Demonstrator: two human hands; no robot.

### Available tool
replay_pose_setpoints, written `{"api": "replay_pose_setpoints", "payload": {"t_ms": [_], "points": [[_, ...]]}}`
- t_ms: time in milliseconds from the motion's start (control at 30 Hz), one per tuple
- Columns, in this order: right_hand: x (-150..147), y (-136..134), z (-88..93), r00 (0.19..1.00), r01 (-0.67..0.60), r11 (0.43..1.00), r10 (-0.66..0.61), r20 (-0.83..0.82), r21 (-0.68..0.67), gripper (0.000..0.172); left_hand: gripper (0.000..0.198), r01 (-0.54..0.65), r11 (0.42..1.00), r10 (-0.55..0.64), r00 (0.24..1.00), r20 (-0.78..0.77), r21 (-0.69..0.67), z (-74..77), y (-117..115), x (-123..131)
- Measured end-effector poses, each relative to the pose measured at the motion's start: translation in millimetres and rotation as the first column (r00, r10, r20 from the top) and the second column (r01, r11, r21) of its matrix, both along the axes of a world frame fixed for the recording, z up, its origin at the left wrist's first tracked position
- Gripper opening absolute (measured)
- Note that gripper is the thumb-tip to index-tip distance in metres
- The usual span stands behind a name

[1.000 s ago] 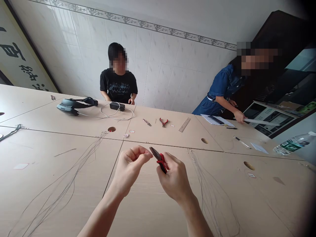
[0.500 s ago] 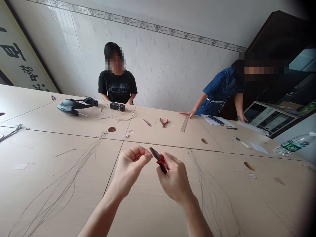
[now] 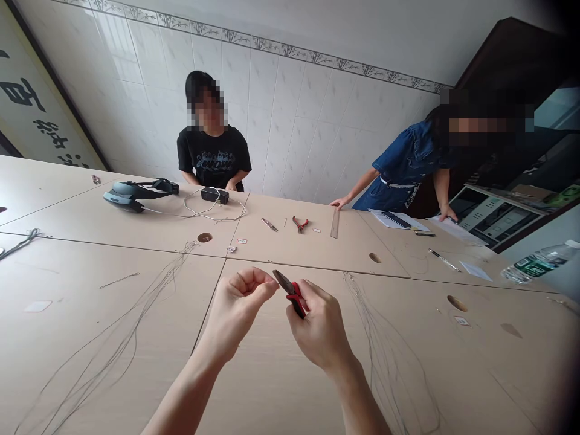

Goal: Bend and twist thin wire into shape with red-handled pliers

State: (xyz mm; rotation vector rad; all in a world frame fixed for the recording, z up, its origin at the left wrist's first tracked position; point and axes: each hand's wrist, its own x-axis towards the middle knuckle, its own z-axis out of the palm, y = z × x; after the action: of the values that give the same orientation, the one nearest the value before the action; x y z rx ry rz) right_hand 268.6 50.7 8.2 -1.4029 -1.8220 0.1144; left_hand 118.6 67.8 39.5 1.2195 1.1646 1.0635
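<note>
My right hand grips a pair of pliers by its red and black handles, the dark jaws pointing up and to the left. Close by, my left hand is closed in a pinch, its fingertips right at the tip of the jaws. Whatever lies between those fingertips is too small to make out. Both hands are held above the pale wooden table. Thin grey cords lie in a loose bundle to the left, and a similar cord bundle lies to the right.
Farther back lie red-handled pliers, tweezers, a ruler and a headset with a cable. A water bottle and a pen are at right. Two people are across the table, one touching the ruler.
My hands and the pliers stay almost where they were. Across the table, the person at right has shifted the ruler slightly left and upright, and the other hand has moved on the papers.
</note>
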Motion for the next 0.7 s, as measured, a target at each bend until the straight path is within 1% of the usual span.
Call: {"api": "replay_pose_setpoints", "payload": {"t_ms": [233, 533, 700], "points": [[0.5, -0.1, -1.7, 1.000, -0.002, 1.000, 0.002, -0.002, -0.022, 0.023, 0.024, -0.001, 1.000, 0.001, 1.000, 0.003, -0.001, -2.0, 0.3, -0.2], [0.7, 0.5, -0.4, 1.000, 0.011, 1.000, -0.011, 0.023, -0.005, 0.022, 0.025, -0.013, 1.000, 0.013, 1.000, -0.008, -0.010, 0.9, 0.1, 1.1], [1.0, -0.2, -0.8, 1.000, 0.012, 1.000, -0.012, 0.027, 0.001, 0.022, 0.025, 0.000, 1.000, 0.000, 1.000, -0.010, 0.000, -0.3, 1.0, -0.1]]}}
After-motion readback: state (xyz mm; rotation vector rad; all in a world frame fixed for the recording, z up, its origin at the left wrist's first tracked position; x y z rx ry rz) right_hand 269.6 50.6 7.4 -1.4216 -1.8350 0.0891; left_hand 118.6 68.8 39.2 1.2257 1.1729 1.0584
